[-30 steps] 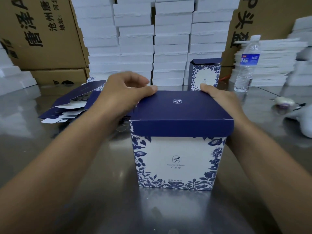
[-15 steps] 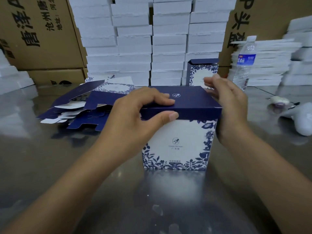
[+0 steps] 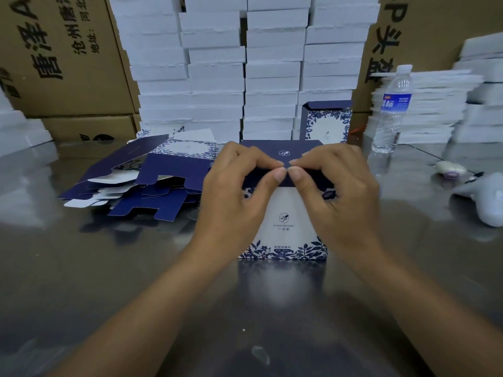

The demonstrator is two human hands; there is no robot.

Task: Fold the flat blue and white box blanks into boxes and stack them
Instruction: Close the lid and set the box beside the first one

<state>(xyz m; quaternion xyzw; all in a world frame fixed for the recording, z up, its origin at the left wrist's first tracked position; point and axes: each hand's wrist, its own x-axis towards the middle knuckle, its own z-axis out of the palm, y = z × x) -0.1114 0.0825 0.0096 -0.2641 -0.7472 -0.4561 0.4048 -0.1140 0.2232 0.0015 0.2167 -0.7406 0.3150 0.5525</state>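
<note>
A: Where is the box?

B: The box (image 3: 283, 229) stands upright in the middle of the shiny table (image 3: 109, 281). Its dark blue lid (image 3: 283, 149) is on top and lies flat. The white side with the little logo and blue leaves faces the person. The box looks about as tall as it is wide, so I cannot pick a long side.

A: What are the hands doing?

B: The left hand (image 3: 234, 191) and the right hand (image 3: 337, 186) both pinch the front edge of the lid. Fingers are on top, thumbs press the front. The two thumb tips almost touch in the middle.

A: What is beside it?

B: A messy pile of flat blanks (image 3: 141, 183) lies to the left, just beside the left hand. Another folded box (image 3: 325, 122) stands behind, with its flap up. A water bottle (image 3: 392, 110) stands on the right, well apart. White foam blocks (image 3: 245, 63) are stacked high at the back.
</note>
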